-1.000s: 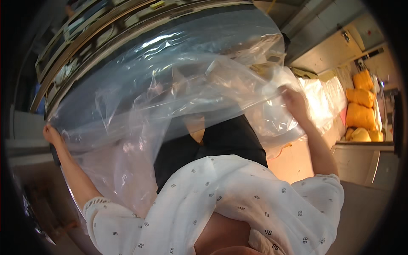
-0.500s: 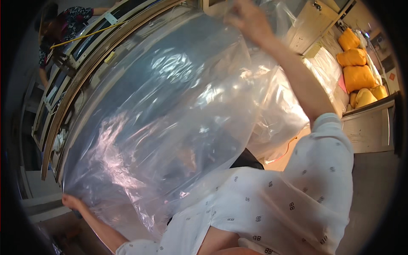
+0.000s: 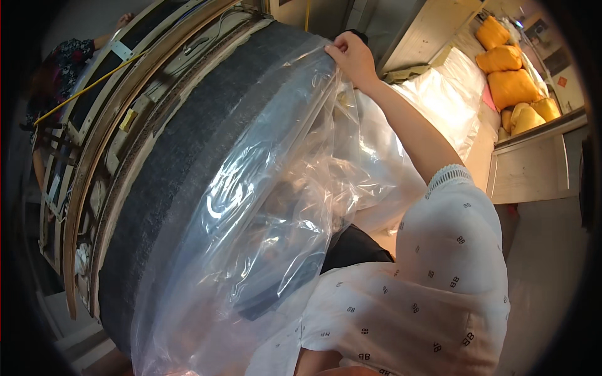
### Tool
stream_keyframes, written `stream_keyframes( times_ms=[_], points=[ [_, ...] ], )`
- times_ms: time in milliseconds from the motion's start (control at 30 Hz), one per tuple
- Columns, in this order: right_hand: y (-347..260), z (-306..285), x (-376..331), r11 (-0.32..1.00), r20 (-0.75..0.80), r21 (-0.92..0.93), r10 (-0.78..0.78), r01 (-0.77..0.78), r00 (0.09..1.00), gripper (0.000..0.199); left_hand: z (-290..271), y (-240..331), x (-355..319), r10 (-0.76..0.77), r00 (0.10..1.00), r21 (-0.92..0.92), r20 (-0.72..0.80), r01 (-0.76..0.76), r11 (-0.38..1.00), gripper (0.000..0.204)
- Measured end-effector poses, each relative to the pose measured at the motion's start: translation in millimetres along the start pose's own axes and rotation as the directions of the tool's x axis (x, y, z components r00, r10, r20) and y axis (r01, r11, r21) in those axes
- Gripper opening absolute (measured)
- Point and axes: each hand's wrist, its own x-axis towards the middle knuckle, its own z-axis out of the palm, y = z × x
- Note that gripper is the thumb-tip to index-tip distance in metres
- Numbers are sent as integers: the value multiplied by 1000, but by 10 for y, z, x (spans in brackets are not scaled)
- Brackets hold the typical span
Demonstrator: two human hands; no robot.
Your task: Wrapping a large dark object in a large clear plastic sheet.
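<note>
Right hand [image 3: 354, 56]: raised high and far forward, arm fully extended from a white patterned short sleeve; fingers curled downward in a pinch, thumb tucked beneath, back of hand toward the camera. Left hand: not visible; its arm is out of sight.

Right hand [image 3: 352, 55] pinching the top edge of a clear plastic bag [image 3: 263, 213] against a big dark grey foam slab [image 3: 188, 163].

I see the bag draped down over the slab's face, wrinkled and glossy, reaching the bottom of frame. Right arm stretched up, white patterned sleeve [image 3: 439, 276] at the shoulder. Left hand not visible to me. Slab leans against wooden frames [image 3: 94, 125] on the left. More clear plastic bundled behind the arm. Orange-yellow stuffed sacks [image 3: 511, 75] stacked top right, above a pale cabinet [image 3: 533, 169]. Another person's patterned sleeve [image 3: 66, 59] top left.
</note>
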Motion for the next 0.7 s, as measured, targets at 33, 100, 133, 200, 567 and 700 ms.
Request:
stream_keyframes(
  times_ms=[33,100,133,200,567,700],
  points=[
    [127,-5,45,992,-20,-17,128,-129,992,44,26,55,11,3,1000,-45,19,-2,999,34],
    [267,23,92,965,22,-20,262,-262,965,61,69,109,27,3,998,-131,55,4,991,34],
    [251,14,109,908,156,166,361,-385,919,64,84,110,33,0,997,-172,72,12,985,34],
    [205,-90,185,781,439,374,326,-500,837,58,112,172,33,-1,994,-256,107,29,966,34],
    [155,17,749,995,257,-44,-79,94,963,19,227,71,28,-9,966,-668,259,186,721,33],
    [-169,542,963,948,110,247,180,-202,977,16,205,-63,-35,-22,955,-775,296,253,579,32]
  ],
)
